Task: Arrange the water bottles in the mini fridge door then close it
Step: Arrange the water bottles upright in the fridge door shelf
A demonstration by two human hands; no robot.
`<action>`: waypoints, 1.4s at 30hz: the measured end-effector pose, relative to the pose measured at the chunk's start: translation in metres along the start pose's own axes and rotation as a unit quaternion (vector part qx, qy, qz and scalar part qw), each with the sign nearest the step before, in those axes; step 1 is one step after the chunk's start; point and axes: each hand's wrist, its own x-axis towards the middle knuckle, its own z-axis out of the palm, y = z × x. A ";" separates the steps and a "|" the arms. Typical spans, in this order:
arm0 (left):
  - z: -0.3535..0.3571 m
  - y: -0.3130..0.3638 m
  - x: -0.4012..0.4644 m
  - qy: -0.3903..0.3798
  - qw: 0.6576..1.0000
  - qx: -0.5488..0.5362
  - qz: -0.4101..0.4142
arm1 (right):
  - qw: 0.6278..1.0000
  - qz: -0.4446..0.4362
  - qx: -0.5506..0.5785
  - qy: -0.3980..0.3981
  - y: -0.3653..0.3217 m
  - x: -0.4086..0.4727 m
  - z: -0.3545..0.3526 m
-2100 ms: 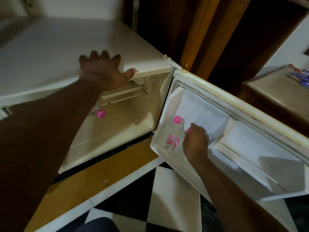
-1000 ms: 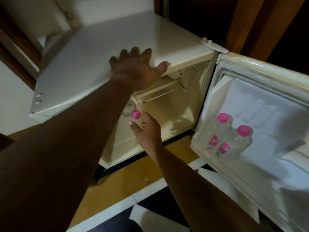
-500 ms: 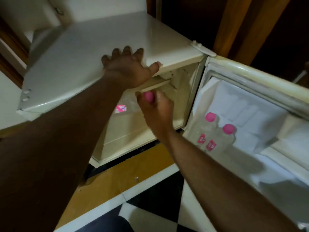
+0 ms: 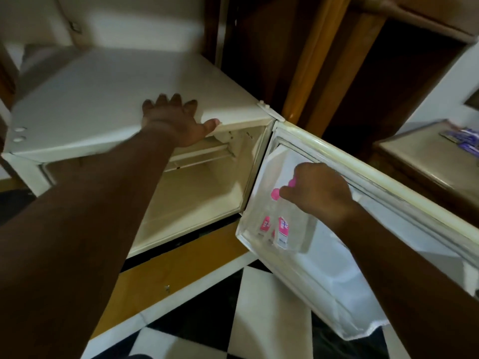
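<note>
The cream mini fridge stands open, its door swung out to the right. My left hand lies flat on the fridge top at its front edge, fingers spread. My right hand grips the top of a clear water bottle with a pink label, held at the door's lower shelf. Beside it in that shelf stands another bottle with a pink cap and pink label. My hand hides the held bottle's cap and most of what lies behind it. The fridge's inside shows no bottle.
A wooden side table with purple packets stands at the right behind the door. Dark wooden cabinet posts rise behind the fridge. The floor has black and white tiles and a wooden plinth below the fridge.
My right hand took a bottle from inside the fridge and carried it right to the door shelf, beside the bottles standing there. My left hand stayed on the fridge top.
</note>
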 end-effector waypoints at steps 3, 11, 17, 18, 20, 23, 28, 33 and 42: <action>0.000 -0.001 0.000 0.006 1.000 -0.005 -0.002 | 0.998 0.035 -0.048 -0.015 0.005 -0.005 0.002; 0.004 -0.004 0.001 0.005 1.000 0.004 -0.003 | 0.992 0.048 -0.071 -0.088 0.014 -0.011 0.031; 0.006 -0.006 0.002 0.016 1.000 0.017 0.003 | 0.990 0.057 -0.085 -0.093 0.020 -0.011 0.055; 0.006 -0.005 0.002 0.015 1.000 0.018 0.002 | 0.990 0.056 -0.092 -0.096 0.021 -0.011 0.060; 0.006 -0.005 0.002 0.014 1.000 0.016 0.001 | 0.987 0.054 -0.105 -0.107 0.023 -0.012 0.069; 0.006 -0.005 0.000 0.018 1.000 0.015 0.001 | 0.984 0.051 -0.120 -0.123 0.028 -0.012 0.080; 0.003 -0.003 -0.002 0.014 1.000 0.020 0.002 | 0.979 0.035 -0.146 -0.140 0.034 -0.013 0.091; 0.002 -0.004 -0.002 0.017 1.000 0.014 0.005 | 0.978 0.041 -0.153 -0.137 0.038 -0.013 0.093; 0.003 -0.004 -0.002 0.015 1.000 0.014 0.007 | 0.983 0.044 -0.122 -0.131 0.042 -0.013 0.084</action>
